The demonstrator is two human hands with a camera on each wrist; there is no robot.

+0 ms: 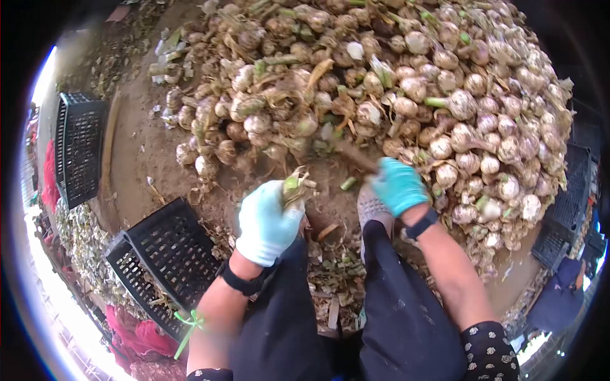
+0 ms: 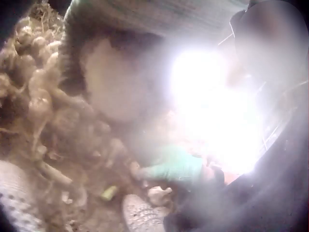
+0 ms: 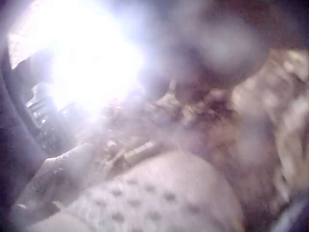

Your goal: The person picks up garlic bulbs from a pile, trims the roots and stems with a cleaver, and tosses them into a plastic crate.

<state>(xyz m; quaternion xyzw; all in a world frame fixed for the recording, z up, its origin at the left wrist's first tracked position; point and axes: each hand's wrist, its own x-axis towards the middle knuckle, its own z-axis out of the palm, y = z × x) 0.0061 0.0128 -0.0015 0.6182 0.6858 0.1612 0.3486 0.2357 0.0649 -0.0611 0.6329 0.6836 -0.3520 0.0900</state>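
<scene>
My gloved left hand (image 1: 265, 221) grips a garlic bulb (image 1: 294, 187), its pale green and dry tan end showing above the fingers. The rest of the bulb is hidden by the glove. In the teal glove, my right hand (image 1: 400, 185) holds a brown stick-like tool (image 1: 356, 156), blurred, which slants up and left toward the garlic pile (image 1: 406, 89). The tool's far end is too blurred to make out. A short green stem piece (image 1: 348, 183) lies on the ground between the hands. Both wrist views are hazy with glare.
Black plastic crates stand at the left, one nearer (image 1: 175, 238) and one farther (image 1: 81, 149), with more crates (image 1: 567, 190) at the right edge. Leaf and stem scraps (image 1: 337, 273) lie between my legs. A shoe (image 1: 373, 206) is beside the pile. Pink netting (image 1: 143, 333) lies lower left.
</scene>
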